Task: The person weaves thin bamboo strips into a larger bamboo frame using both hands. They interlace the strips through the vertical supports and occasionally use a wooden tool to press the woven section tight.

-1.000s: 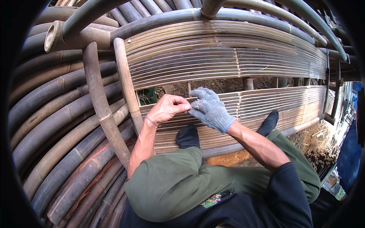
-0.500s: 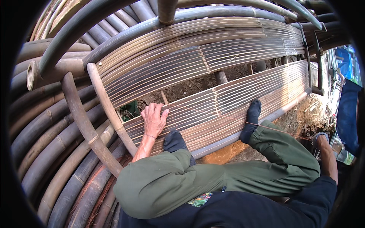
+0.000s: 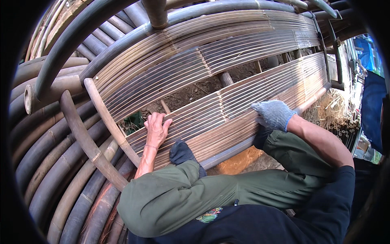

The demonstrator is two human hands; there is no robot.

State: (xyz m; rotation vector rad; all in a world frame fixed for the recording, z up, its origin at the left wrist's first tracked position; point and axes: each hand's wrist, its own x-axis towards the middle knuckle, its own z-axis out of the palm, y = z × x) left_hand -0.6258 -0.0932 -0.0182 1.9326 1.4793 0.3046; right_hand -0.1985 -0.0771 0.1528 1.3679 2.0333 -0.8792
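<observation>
My bare left hand (image 3: 156, 129) lies at the left end of a bamboo slat panel (image 3: 203, 107), its fingers curled over the slat edge beside the gap. My right hand (image 3: 274, 114), in a grey knitted glove, is closed above the panel's right half, near my right foot. A thin reddish cord runs from near my left thumb toward the glove, but is barely visible against the slats; its end in the glove is hidden. My left foot (image 3: 183, 152), in a dark sock, presses on the slats near my left hand.
A second slat panel (image 3: 162, 67) lies beyond an open gap with soil below. A bamboo end rail (image 3: 109, 118) and a curved pole (image 3: 87, 138) stand at the left, before stacked bamboo poles (image 3: 53, 162). Straw (image 3: 331, 110) and blue cloth (image 3: 373, 110) are at the right.
My gloved right hand has swung in from the far right to above the slats. The cord, stretched taut before, is now hardly visible. My left hand stays at the slat edge.
</observation>
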